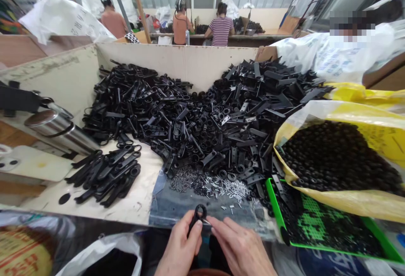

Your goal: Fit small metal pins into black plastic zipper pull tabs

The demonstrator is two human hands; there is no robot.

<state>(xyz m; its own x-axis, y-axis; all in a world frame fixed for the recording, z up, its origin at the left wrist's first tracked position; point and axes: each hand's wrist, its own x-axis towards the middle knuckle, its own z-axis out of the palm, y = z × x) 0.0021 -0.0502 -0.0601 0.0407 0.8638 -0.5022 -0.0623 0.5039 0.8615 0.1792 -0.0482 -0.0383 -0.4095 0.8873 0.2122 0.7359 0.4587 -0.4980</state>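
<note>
Just off the table's front edge, my left hand (183, 242) grips a black plastic part with a ring-shaped end (200, 211), the ring standing up past the thumb. Close beside it, my right hand (237, 242) pinches a small shiny metal pin (206, 222), its tip at the side of the black part. Whether the pin sits inside the part I cannot tell. On a dark mat (196, 205) in front of my hands lie loose silver pins (232, 188) and small dark grey pieces (185, 180).
A large heap of black plastic parts (177, 120) fills the walled table. Similar parts (110, 172) lie at left beside a metal cylinder (63, 128). At right are a yellow sack (316, 111) of black rings and a green tray (278, 213). Several people sit beyond the table.
</note>
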